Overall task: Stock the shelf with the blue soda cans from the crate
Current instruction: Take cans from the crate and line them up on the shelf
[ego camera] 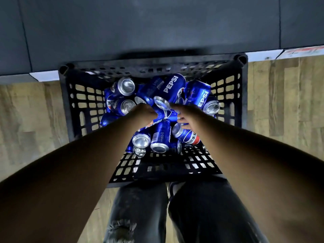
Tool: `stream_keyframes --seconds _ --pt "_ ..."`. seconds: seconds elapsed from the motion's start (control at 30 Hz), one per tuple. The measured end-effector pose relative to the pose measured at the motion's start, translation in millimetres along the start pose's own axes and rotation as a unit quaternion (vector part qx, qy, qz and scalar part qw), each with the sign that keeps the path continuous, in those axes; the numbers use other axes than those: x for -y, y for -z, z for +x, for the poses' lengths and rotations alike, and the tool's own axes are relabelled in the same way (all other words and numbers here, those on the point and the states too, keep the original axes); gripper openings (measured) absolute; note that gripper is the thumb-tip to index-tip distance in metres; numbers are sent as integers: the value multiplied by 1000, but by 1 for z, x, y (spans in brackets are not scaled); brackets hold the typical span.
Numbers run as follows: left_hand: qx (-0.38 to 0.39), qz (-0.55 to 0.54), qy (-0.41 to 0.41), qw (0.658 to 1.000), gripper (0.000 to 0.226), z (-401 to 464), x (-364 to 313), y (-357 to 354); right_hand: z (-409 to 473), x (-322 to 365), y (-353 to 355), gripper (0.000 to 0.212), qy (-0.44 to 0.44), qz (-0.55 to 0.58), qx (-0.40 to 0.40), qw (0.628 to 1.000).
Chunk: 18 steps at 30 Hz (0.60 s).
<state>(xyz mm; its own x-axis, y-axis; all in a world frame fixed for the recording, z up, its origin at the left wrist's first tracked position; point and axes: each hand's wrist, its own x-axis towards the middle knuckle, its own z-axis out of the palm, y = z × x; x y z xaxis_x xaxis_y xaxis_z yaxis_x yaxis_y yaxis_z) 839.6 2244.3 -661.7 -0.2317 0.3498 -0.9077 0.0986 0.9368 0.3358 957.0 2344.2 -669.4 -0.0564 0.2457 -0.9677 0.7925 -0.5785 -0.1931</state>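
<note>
A black lattice crate stands on the floor in front of me, holding several blue soda cans piled loosely at all angles. Both my arms reach down into it. My left hand is at the middle of the pile, its fingers curled down over a lying blue can whose label shows beneath the palm. My right hand hovers just to its right with fingers spread and blurred, above another can, holding nothing. The shelf is seen only as a dark panel behind the crate.
The crate sits against the dark base panel, with wood-look floor on either side. My legs in dark jeans stand right behind the crate's near wall. White strips run along the foot of the panel.
</note>
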Motion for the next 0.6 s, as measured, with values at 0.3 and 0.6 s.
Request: stream_keyframes --seconds 0.3,0.6 --pt "11 -92 66 994 19 22 13 9 41 22 -31 105 12 170 -42 984" --pt "8 -98 80 992 28 7 9 23 34 35 -25 75 -7 175 -46 984"
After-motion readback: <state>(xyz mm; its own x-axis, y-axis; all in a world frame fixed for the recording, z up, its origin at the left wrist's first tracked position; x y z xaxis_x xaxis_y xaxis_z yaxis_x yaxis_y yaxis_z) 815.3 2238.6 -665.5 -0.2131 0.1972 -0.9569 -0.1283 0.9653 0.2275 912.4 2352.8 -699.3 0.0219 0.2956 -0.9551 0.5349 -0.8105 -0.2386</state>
